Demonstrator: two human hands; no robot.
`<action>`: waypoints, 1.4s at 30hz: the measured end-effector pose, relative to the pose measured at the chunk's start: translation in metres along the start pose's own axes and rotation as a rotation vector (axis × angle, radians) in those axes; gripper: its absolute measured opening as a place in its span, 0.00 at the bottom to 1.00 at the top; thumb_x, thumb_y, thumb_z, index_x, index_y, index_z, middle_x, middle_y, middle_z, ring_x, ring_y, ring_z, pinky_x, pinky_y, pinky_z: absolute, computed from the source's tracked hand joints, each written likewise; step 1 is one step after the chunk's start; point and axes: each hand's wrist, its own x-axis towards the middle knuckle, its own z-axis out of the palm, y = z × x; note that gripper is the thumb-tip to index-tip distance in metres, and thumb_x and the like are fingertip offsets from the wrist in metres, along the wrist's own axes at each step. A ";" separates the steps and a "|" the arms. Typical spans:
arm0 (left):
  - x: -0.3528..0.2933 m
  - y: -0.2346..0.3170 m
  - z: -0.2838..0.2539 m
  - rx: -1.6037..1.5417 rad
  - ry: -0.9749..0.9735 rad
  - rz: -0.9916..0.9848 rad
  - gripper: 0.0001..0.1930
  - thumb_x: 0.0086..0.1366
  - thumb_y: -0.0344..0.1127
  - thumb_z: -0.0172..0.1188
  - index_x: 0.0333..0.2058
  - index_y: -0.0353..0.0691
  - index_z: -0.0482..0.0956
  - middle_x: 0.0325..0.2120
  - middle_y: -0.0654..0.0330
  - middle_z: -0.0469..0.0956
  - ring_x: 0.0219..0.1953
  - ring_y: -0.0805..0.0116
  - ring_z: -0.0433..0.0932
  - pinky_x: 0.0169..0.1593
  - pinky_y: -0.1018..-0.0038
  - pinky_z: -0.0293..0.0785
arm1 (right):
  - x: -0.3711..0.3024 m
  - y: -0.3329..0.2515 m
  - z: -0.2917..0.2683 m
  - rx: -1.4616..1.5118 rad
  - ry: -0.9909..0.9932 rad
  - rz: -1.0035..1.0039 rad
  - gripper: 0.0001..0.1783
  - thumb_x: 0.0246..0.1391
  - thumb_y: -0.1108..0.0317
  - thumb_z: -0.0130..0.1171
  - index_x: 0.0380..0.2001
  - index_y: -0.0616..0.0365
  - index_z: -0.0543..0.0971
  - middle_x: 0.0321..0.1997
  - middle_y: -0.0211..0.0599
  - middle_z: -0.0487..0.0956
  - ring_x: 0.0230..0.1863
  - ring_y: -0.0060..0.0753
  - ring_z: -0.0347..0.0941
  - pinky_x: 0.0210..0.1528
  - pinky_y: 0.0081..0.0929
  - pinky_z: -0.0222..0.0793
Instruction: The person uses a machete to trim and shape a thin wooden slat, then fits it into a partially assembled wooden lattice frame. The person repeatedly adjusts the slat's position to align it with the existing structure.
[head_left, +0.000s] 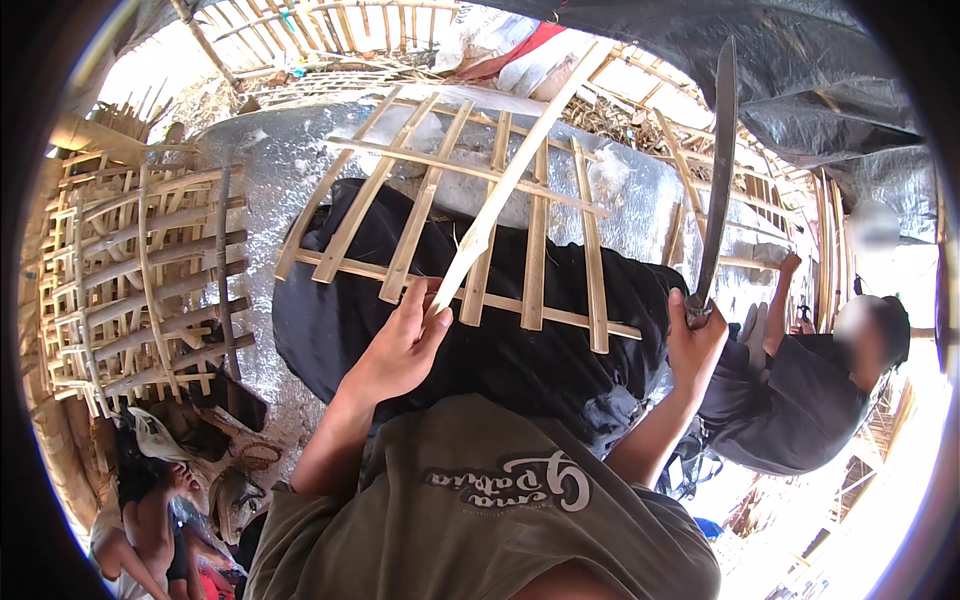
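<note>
My left hand [400,345] is closed around the lower end of a long pale bamboo strip [515,170], which slants up and to the right. Near its gripped end the strip has a rough, splintered spot. My right hand [697,335] grips the handle of a machete [720,170], its long dark blade pointing upward. Across my lap lies a lattice of split bamboo slats [535,255], several slats crossed by thin rails. The held strip passes over this lattice; whether they touch I cannot tell. Black cloth [350,310] covers my legs underneath.
At the left stands a woven bamboo panel [150,280]. A person in dark clothes [790,400] sits close on the right, within reach of the machete side. Other people [150,520] are at the lower left. A dark tarp [840,120] hangs overhead at the upper right.
</note>
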 end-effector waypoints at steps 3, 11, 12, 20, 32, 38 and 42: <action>0.007 0.015 0.006 0.002 -0.030 -0.121 0.14 0.77 0.33 0.51 0.56 0.32 0.67 0.26 0.59 0.69 0.26 0.73 0.65 0.32 0.72 0.65 | -0.009 -0.003 -0.011 -0.056 0.002 0.003 0.21 0.56 0.56 0.72 0.29 0.67 0.81 0.11 0.26 0.67 0.17 0.17 0.57 0.23 0.24 0.57; 0.042 0.035 0.013 0.037 0.023 0.094 0.19 0.80 0.36 0.45 0.63 0.35 0.67 0.26 0.66 0.64 0.24 0.79 0.63 0.27 0.77 0.63 | -0.004 -0.023 0.015 0.665 -0.344 0.099 0.19 0.60 0.58 0.69 0.27 0.59 0.73 0.15 0.21 0.68 0.14 0.12 0.60 0.16 0.19 0.53; 0.053 0.046 0.010 0.008 0.047 0.137 0.18 0.79 0.35 0.45 0.61 0.31 0.68 0.25 0.63 0.65 0.24 0.76 0.64 0.28 0.73 0.64 | 0.002 -0.032 0.020 0.834 -0.406 0.094 0.17 0.61 0.60 0.68 0.28 0.59 0.73 0.15 0.21 0.68 0.14 0.12 0.60 0.16 0.18 0.53; 0.130 0.091 -0.011 0.237 0.069 0.138 0.22 0.81 0.46 0.43 0.61 0.36 0.72 0.27 0.70 0.65 0.24 0.84 0.59 0.26 0.83 0.59 | 0.076 -0.110 0.047 0.737 -0.381 -0.217 0.19 0.62 0.57 0.67 0.23 0.56 0.76 0.14 0.15 0.67 0.15 0.07 0.57 0.17 0.18 0.49; 0.103 0.075 0.016 0.060 -0.097 0.108 0.27 0.80 0.42 0.45 0.72 0.38 0.55 0.25 0.68 0.63 0.18 0.83 0.60 0.20 0.83 0.60 | 0.021 -0.101 0.096 0.060 -0.116 -0.496 0.20 0.52 0.58 0.75 0.24 0.60 0.76 0.13 0.38 0.73 0.13 0.38 0.70 0.21 0.32 0.66; 0.099 0.060 0.032 0.132 -0.077 0.255 0.24 0.75 0.32 0.50 0.66 0.29 0.63 0.18 0.60 0.64 0.18 0.74 0.61 0.25 0.72 0.63 | 0.020 -0.099 0.090 -0.338 -0.188 -0.576 0.23 0.53 0.50 0.71 0.24 0.59 0.75 0.18 0.42 0.79 0.23 0.51 0.80 0.26 0.42 0.75; 0.096 0.056 0.039 0.178 -0.084 0.375 0.20 0.71 0.27 0.52 0.60 0.25 0.69 0.18 0.51 0.66 0.18 0.67 0.62 0.27 0.67 0.64 | 0.018 -0.100 0.080 -0.409 -0.197 -0.585 0.21 0.51 0.49 0.70 0.33 0.56 0.79 0.21 0.49 0.80 0.26 0.55 0.82 0.29 0.46 0.79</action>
